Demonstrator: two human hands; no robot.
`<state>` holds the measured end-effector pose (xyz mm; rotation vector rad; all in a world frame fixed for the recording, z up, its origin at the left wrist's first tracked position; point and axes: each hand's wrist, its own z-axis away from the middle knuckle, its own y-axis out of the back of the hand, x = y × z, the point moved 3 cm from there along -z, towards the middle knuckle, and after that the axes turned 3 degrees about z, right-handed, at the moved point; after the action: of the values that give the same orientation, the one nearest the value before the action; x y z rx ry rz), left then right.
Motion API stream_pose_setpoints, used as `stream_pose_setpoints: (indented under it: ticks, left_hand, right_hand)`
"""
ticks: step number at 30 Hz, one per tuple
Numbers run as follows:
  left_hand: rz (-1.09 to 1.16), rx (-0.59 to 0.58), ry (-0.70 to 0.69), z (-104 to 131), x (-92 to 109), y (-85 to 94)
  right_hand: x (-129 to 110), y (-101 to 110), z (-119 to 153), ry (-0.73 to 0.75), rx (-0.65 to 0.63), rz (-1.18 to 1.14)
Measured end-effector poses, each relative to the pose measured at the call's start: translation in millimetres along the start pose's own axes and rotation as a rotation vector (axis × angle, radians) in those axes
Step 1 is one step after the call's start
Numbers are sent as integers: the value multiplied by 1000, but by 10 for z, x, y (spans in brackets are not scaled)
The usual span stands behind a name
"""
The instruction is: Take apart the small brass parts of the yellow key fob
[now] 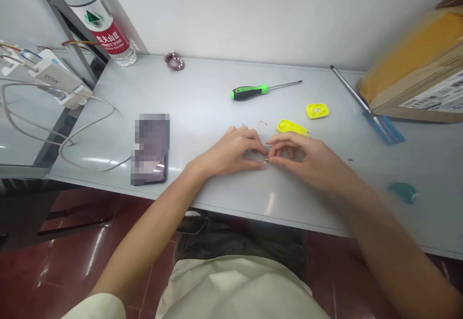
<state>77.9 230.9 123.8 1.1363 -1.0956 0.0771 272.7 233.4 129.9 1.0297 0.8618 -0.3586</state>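
My left hand and my right hand meet fingertip to fingertip over the table. Between them is a small brass-coloured metal part. My right thumb and a finger pinch it, while my left thumb and index finger close in at its other end. Just beyond my right fingers lies a yellow plastic shell, partly covered by that hand. A smaller yellow plastic piece rests farther back. A thin bent metal piece lies left of the shell, and a tiny brass-coloured piece lies right of my right hand.
Behind my hands lies a green-and-black screwdriver. A phone with a cable, a beaded bracelet and a water bottle are leftward. Rightward are a pen, a cardboard box and a teal object.
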Motion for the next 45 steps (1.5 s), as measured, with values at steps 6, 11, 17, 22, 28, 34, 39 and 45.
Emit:
stream_pose_setpoints:
  ticks: [6, 11, 17, 22, 28, 34, 39, 45]
  left_hand:
    - [-15, -2, 0, -7, 8, -14]
    - [-3, 29, 0, -14, 2, -24]
    - [7, 23, 2, -12, 18, -19]
    - [10, 17, -5, -10, 22, -19]
    - [-1, 15, -47, -7, -1, -29]
    - [-14, 4, -76, -4, -6, -41]
    - [-12, 2, -87, -1, -15, -48]
    - [-2, 13, -91, -7, -29, -62]
  right_hand:
    - [-9, 11, -17, 10, -38, 30]
    - [-47, 13, -13, 54, -35, 65]
    - [-54, 24, -11, 94, -29, 61]
    - [-64, 33, -11, 103, -38, 87]
    - [-98, 41, -19, 134, -69, 151]
    - [-133, 46, -46, 175, -95, 239]
    - [-181, 56, -55, 179, -125, 308]
    - [-254, 62, -118, 164, -200, 393]
